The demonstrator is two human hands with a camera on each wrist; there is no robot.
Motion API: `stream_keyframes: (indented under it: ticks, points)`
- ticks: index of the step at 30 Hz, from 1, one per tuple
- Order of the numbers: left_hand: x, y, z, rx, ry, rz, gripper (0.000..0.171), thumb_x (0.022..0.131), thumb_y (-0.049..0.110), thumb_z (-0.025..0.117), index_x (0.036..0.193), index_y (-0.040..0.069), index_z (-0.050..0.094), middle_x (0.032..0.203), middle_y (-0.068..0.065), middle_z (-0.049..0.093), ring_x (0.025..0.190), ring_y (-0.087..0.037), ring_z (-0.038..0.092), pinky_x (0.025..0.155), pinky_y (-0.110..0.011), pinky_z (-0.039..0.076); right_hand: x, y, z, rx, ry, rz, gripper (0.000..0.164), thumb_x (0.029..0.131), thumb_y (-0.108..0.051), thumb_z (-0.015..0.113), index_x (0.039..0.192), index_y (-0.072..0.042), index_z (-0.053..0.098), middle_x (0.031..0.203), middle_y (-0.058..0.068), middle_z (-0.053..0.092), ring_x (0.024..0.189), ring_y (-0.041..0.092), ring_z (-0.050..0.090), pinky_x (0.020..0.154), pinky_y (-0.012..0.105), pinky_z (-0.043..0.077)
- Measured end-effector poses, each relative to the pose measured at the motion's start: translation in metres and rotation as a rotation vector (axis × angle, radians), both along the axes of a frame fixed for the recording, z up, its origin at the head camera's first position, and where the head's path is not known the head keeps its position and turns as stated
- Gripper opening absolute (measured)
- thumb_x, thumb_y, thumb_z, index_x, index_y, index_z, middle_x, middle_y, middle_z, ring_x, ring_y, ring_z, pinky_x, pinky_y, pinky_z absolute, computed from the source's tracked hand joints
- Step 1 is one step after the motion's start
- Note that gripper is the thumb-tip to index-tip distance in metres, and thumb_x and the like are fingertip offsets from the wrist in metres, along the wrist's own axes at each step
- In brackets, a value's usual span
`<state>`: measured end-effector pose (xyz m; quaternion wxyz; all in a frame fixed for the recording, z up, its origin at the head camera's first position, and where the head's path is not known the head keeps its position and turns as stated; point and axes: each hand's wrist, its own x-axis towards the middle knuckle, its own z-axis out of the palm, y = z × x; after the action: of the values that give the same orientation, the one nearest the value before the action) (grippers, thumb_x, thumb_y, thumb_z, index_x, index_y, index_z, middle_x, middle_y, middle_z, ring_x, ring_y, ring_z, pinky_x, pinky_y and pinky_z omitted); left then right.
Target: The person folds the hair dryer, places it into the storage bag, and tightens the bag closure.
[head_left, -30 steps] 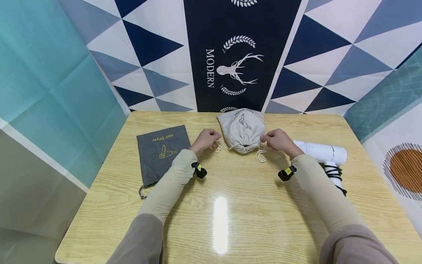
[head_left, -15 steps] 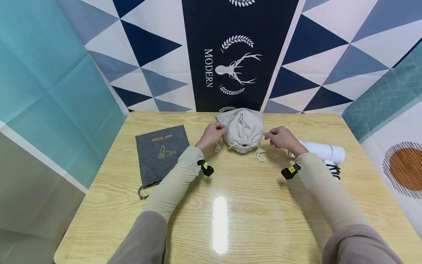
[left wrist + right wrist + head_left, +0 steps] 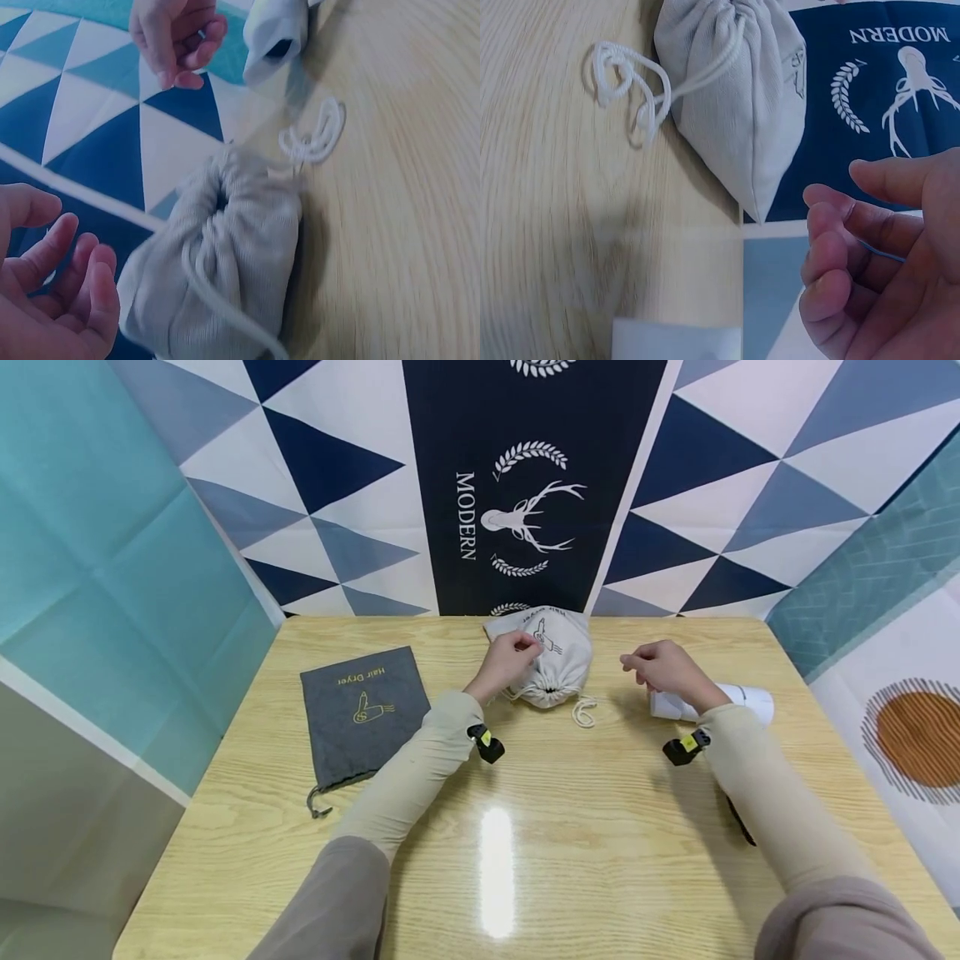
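A white cloth drawstring bag [image 3: 572,662] printed with a hair dryer picture lies at the table's back edge, its mouth gathered. Over its left part hovers my left hand [image 3: 510,662], fingers loosely bent; the left wrist view shows nothing in those fingers and the bag beside them. My right hand [image 3: 667,670] is in the air to the right of the bag, apart from it, thumb and fingers loosely curved round nothing in the right wrist view. A looped cord [image 3: 622,75] trails from the bag onto the wood. Below the right hand lies a white hair dryer [image 3: 753,702], partly hidden by the arm.
A flat dark grey drawstring bag [image 3: 363,718] with a gold hair dryer print lies on the left of the wooden table [image 3: 570,827]. A patterned cloth wall [image 3: 525,485] rises right behind the table's back edge.
Both hands have left the bag's cords. My left hand has moved right and over the bag, while my right hand has drawn away to the right, above the hair dryer.
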<state>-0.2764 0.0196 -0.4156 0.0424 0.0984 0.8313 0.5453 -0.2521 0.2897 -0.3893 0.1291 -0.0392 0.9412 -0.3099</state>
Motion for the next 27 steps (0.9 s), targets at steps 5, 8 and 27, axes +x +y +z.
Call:
stream_keyframes:
  ticks: [5,8,27]
  points:
    - [0.003,0.021,0.005,-0.016,0.032,-0.008,0.015,0.094,0.017,0.062,0.099,0.005,0.069,0.101,-0.008,0.069,0.088,-0.012,0.057,0.08,-0.018,0.043,0.004,0.012,0.004,0.019,-0.002,-0.015,0.05,0.102,-0.041,0.045,0.111,0.005,0.064,0.071,0.008,0.059,0.059,0.018,0.052,0.053,0.032,0.04]
    - [0.006,0.037,0.008,-0.025,0.045,-0.023,0.016,0.095,0.018,0.062,0.099,0.005,0.07,0.101,-0.008,0.07,0.089,-0.012,0.058,0.08,-0.017,0.042,0.005,0.018,0.005,0.028,-0.003,-0.022,0.051,0.102,-0.041,0.044,0.113,0.004,0.064,0.072,0.009,0.06,0.058,0.017,0.05,0.053,0.032,0.04]
    - [0.024,0.113,0.001,-0.089,0.019,-0.162,0.012,0.094,0.019,0.06,0.101,0.012,0.067,0.095,0.0,0.068,0.086,-0.009,0.061,0.076,-0.016,0.045,0.024,0.063,0.013,0.103,0.027,-0.119,0.059,0.103,-0.045,0.038,0.118,0.007,0.061,0.094,0.022,0.063,0.076,0.028,0.057,0.062,0.035,0.048]
